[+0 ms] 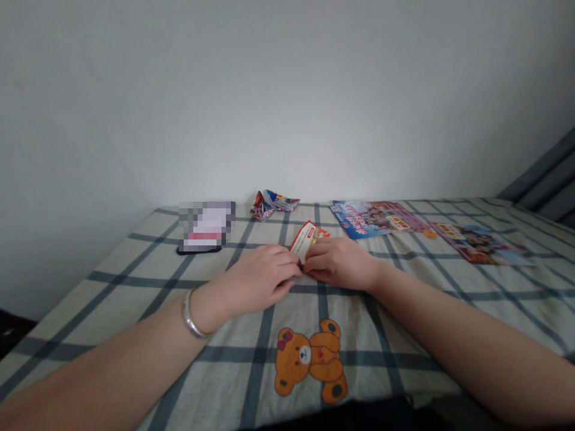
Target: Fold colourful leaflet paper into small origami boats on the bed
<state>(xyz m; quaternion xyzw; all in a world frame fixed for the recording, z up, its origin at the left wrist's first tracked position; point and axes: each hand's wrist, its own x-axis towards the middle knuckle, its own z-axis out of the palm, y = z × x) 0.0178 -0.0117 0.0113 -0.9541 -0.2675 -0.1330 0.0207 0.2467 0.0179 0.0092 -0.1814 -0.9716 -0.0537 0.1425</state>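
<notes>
L hand (pixel 260 278) & R hand (pixel 341 263) both pinch the card (pixel 306 238) mid-sheet (pixel 135 263), bare cloth all round; phone (pixel 204 230) well left, flyers (pixel 372 218) right, folded paper (pixel 272 205) by far edge.

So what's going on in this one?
A person's left hand and right hand meet on a checked sheet. Both pinch a small printed paper whose far end tilts up. Behind it lies a folded paper piece. A blue leaflet and a second leaflet lie flat at right, and a dark phone at left.
</notes>
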